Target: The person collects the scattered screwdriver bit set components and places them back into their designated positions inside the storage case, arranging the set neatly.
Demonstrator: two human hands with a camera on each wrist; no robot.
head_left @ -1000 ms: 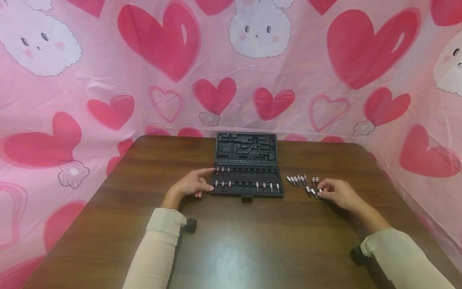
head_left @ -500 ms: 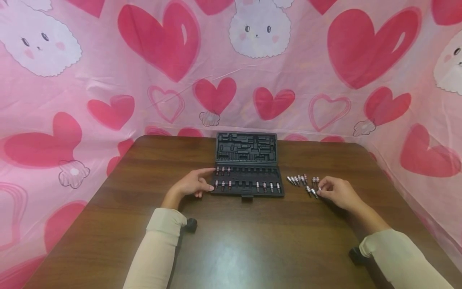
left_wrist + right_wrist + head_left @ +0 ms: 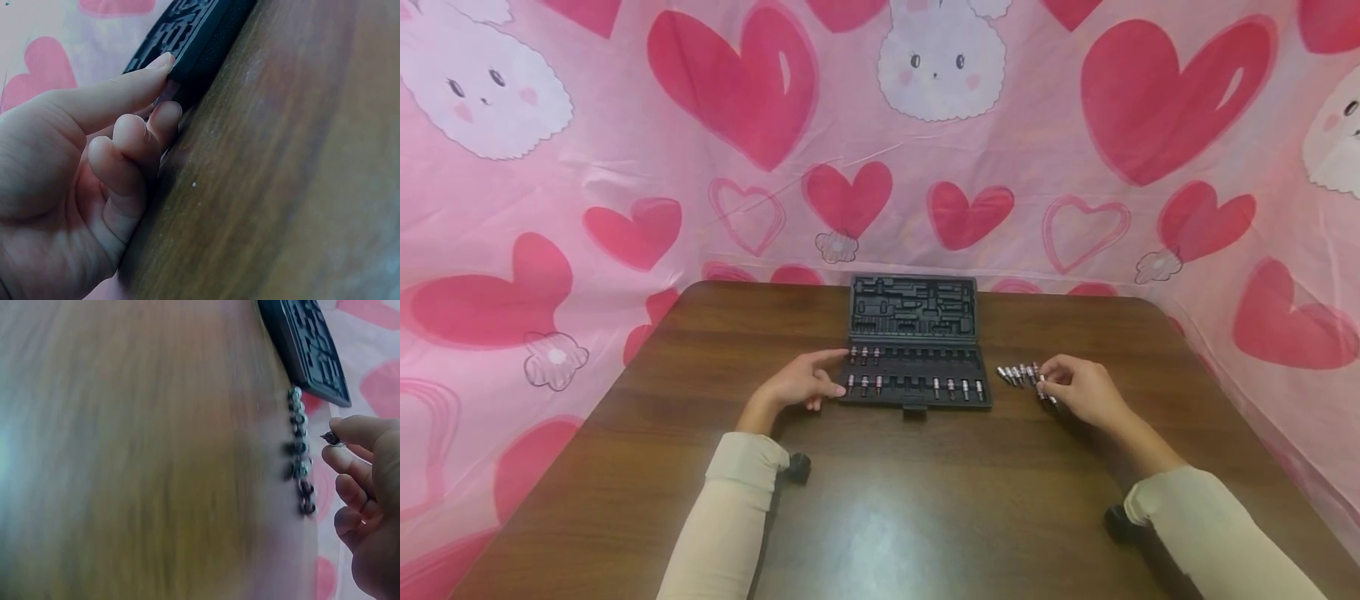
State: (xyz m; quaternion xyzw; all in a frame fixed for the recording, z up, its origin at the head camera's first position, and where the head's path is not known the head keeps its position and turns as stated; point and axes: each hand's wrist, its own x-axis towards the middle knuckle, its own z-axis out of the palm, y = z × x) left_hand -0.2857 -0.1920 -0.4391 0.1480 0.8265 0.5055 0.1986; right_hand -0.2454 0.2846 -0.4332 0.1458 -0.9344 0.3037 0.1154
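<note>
My left hand [image 3: 797, 381] holds the left side of an open black tool case [image 3: 925, 367], index finger at its back left and thumb [image 3: 147, 81] on the rim. Its other fingers are curled beside the case wall. Several chrome bit sockets [image 3: 878, 385] stand in the tray's slots, in a back-left group and along the front row. Between finger and thumb, my right hand [image 3: 1082, 392] pinches a small bit socket [image 3: 333, 439], raised over the table. Loose bit sockets [image 3: 1017, 375] lie right of the case, partly hidden by that hand in the head view.
The case lid [image 3: 913, 305] stands raised at the back, its moulded recesses facing forward. A brown wooden table [image 3: 865, 500] spreads in front. Pink cloth with hearts [image 3: 850, 200] hangs behind and at both sides. Each sleeve has a dark wrist camera [image 3: 799, 468] below it.
My right hand has lifted and moved left toward the case with the bit socket, now covering part of the loose ones. The left hand has stayed at the case.
</note>
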